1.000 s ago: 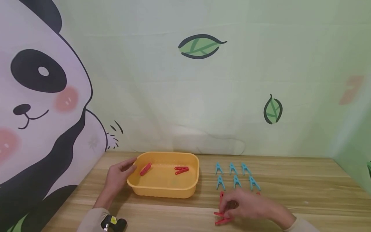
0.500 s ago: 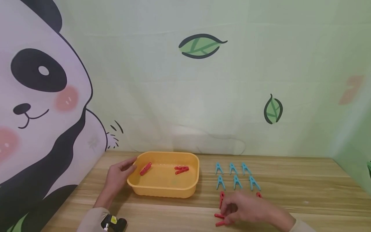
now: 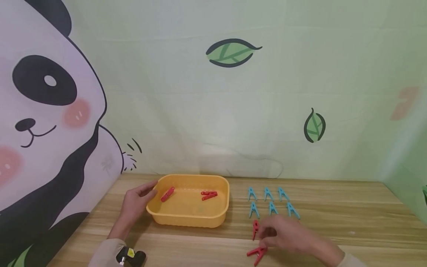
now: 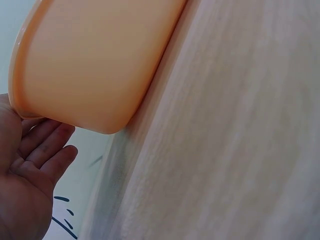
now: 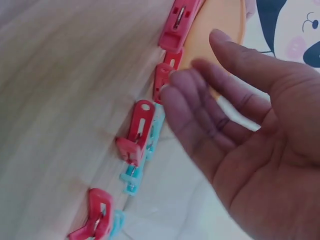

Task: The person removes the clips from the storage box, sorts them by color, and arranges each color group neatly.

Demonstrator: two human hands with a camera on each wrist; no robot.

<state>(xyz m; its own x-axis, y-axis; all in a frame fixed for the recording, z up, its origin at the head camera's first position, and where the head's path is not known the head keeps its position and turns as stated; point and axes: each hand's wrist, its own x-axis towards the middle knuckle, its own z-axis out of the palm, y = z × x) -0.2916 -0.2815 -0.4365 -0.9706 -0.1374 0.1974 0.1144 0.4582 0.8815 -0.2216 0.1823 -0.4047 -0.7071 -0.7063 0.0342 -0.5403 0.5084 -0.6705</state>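
My left hand (image 3: 133, 204) touches the left end of a yellow plastic basin (image 3: 186, 221); its fingers look relaxed against the rim in the left wrist view. Two red clothespins (image 3: 209, 195) lie inside the basin. My right hand (image 3: 287, 233) hovers over the table with loosely bent fingers and nothing between them. Just below its fingertips lies a red clothespin (image 3: 257, 254), legs spread. Another red clothespin (image 3: 255, 230) lies to the left of that hand. More red clothespins (image 5: 137, 132) show in the right wrist view, mostly hidden by the hand in the head view.
Two rows of blue clothespins (image 3: 271, 209) lie on the wooden table (image 3: 350, 211), right of the basin. A printed cloth backdrop (image 3: 166, 111) stands behind the table. A black device (image 3: 131, 256) sits at my left wrist.
My right hand has let go of the nearest red clothespin and lifted slightly away to the right. That clothespin has turned a little. The left hand and basin stay put.
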